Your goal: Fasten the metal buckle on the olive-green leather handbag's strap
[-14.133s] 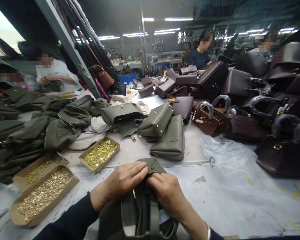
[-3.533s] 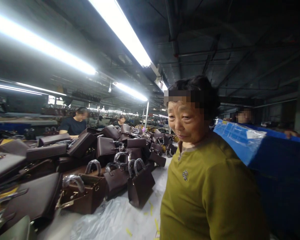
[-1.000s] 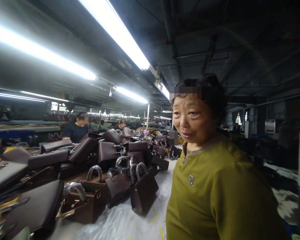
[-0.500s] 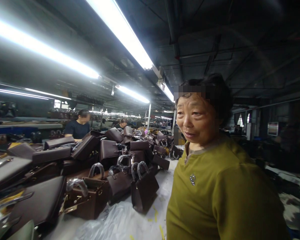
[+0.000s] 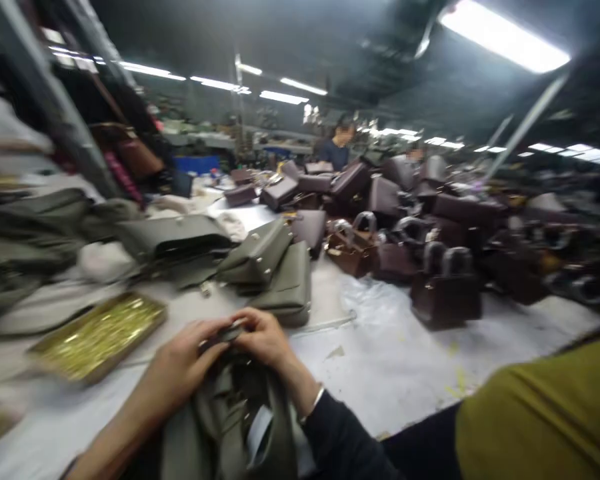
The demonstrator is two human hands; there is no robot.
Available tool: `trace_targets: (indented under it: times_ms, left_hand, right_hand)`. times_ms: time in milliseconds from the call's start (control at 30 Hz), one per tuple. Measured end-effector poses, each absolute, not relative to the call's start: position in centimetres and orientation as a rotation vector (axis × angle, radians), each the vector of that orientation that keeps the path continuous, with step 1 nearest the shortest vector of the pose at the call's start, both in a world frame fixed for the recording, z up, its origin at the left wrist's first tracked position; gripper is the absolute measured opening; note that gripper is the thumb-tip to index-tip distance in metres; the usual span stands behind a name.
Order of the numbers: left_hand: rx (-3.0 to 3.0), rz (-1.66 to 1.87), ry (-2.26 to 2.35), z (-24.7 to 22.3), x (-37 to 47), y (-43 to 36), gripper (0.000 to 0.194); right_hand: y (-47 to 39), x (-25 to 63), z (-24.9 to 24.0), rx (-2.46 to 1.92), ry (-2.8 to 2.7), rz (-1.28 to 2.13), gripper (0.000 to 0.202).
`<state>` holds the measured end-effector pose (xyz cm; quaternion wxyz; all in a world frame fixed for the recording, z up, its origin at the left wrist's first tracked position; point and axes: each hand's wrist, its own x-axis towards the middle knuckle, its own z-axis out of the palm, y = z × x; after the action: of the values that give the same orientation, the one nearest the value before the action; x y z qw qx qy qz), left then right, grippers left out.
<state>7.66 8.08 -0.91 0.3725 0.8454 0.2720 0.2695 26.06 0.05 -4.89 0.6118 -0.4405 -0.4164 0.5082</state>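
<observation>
Both my hands meet at the top edge of a dark green bag [image 5: 225, 427] at the bottom centre of the head view. My left hand [image 5: 190, 350] pinches a part of its edge from the left. My right hand [image 5: 263, 337] grips the same edge from the right, fingers bent. A white tag [image 5: 260, 430] shows inside the open bag. Left of my hands lies a shallow box of yellow, shiny pieces [image 5: 100, 337]. Just beyond my hands are more green bags [image 5: 283, 287]. The picture is blurred.
Brown bags [image 5: 447, 293] are piled across the table [image 5: 350, 373] to the right and back. Clear plastic [image 5: 380, 307] lies before them. A person's green sleeve [image 5: 545, 407] is at the lower right. Another person [image 5: 337, 150] is far behind the pile.
The view has swung left and down. My hands and the green bag have come into view, while the person in green now shows only at the right edge.
</observation>
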Motion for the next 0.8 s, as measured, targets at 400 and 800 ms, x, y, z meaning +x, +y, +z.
trace_targets:
  times_ms: [400, 800]
  left_hand:
    - [1.935, 0.524, 0.871, -1.2, 7.9, 8.3, 0.028]
    - [1.504, 0.418, 0.971, -2.7, 8.7, 9.8, 0.044]
  right_hand:
    - [0.6, 23.4, -9.0, -0.899, -0.803, 1.266, 0.038]
    - [1.0, 23.6, -10.1, -0.834, -0.606, 1.439, 0.046]
